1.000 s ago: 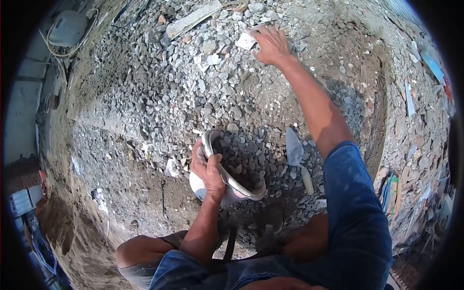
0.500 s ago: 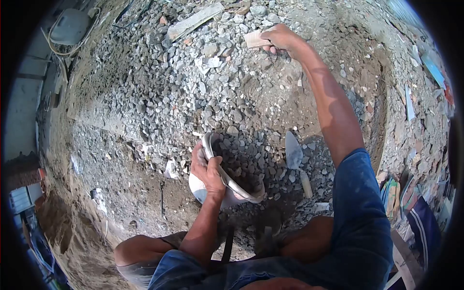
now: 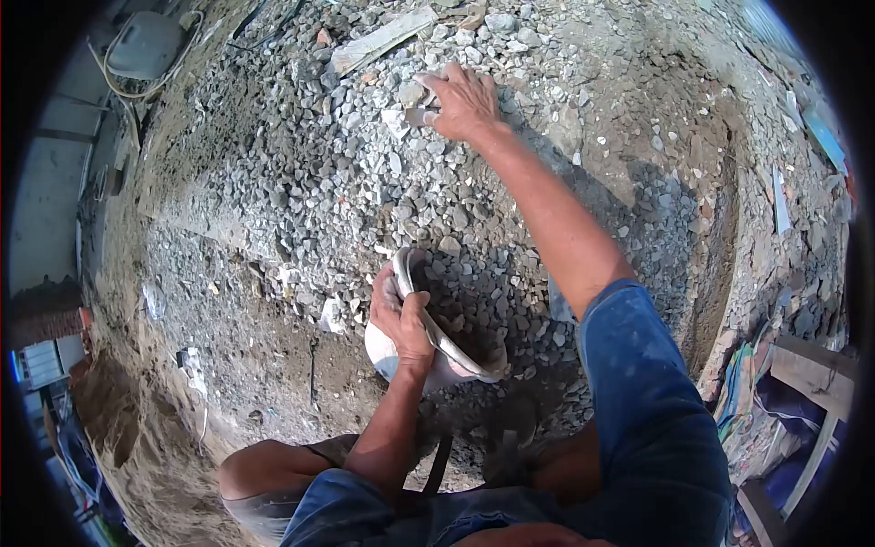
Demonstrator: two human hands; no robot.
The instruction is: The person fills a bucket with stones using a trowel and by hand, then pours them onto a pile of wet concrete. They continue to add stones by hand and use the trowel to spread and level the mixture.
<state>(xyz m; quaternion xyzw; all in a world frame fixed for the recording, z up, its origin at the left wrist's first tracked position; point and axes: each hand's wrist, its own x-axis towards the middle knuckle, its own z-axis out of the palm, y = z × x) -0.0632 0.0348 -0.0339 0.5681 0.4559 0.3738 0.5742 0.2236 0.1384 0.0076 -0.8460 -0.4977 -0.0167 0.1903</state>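
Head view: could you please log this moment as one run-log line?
left hand: grips bowl rim | right hand: spread on gravel | bowl: tilted, holds gravel | plank: beyond right hand

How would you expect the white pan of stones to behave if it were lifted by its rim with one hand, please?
The pan would probably feel heavy for its size, since grey stones lie in it. It may tip towards its far side, because the left hand grips only one edge of the rim. Loose stones would likely shift or spill, as it already sits tilted on the gravel.

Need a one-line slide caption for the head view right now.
Left hand grips the rim of a gravel-filled bowl while the right hand reaches onto the gravel pile.
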